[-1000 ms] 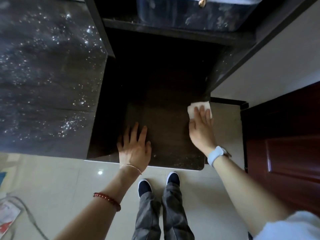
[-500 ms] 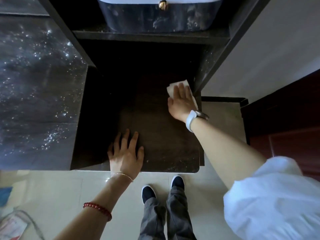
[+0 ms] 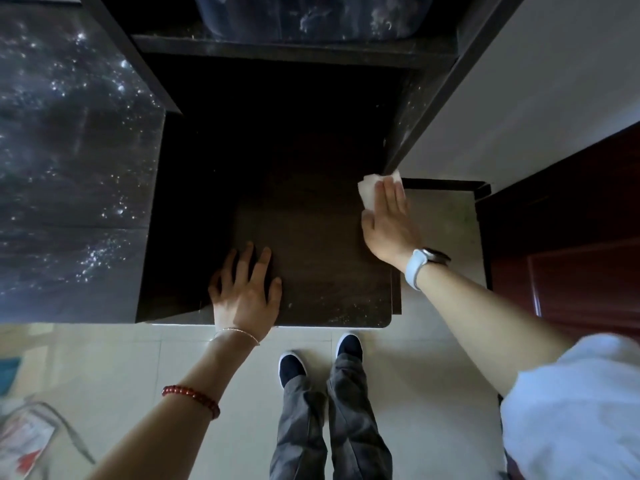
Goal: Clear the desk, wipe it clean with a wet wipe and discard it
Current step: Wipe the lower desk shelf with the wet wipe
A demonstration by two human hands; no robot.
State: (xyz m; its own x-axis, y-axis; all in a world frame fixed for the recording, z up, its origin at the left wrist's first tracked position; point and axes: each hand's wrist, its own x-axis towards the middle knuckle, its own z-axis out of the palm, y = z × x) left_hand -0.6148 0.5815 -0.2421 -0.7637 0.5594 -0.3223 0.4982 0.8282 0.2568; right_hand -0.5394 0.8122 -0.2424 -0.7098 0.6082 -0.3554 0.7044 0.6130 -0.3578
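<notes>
Flat, right hand (image 3: 389,225) presses wipe (image 3: 369,192) on desk (image 3: 322,271)

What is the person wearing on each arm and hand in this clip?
The left hand is bare, with a thin chain bracelet at the wrist and a red beaded bracelet further up the forearm. The right hand is bare too, with a watch on a pale blue band. A white sleeve covers the right upper arm.
</notes>
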